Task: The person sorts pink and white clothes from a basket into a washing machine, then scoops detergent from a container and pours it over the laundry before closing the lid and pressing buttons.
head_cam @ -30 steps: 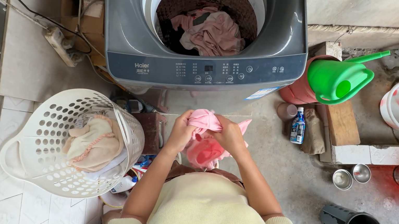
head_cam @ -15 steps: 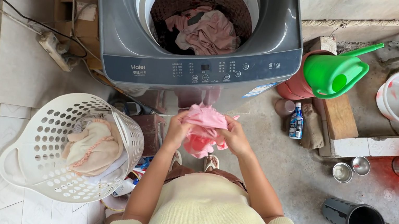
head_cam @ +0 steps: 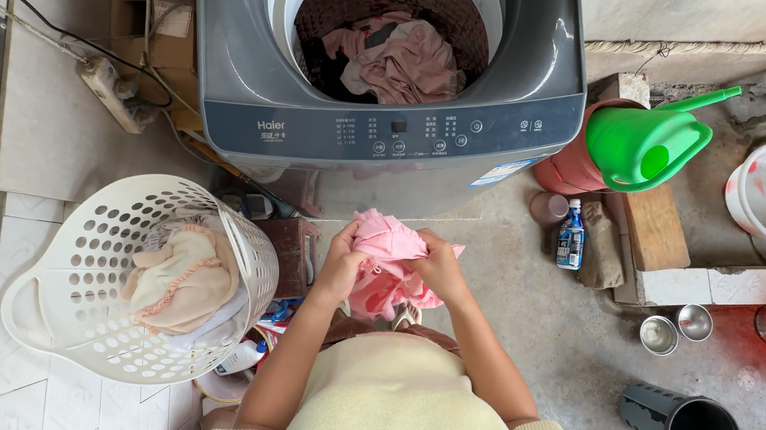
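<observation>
Since 0.5 s ago both hands and the pink garment [head_cam: 387, 266] sit a bit lower and nearer the body, bundle more bunched. Left hand [head_cam: 343, 262] grip closed on its left edge, right hand [head_cam: 437, 266] grip closed on the right; cloth hangs between them, in front of the grey top-load washing machine [head_cam: 370, 132]. Drum holds pinkish laundry [head_cam: 396, 57]. White laundry basket [head_cam: 77, 301] with cream cloth [head_cam: 181, 278] on the floor just left of the left arm
</observation>
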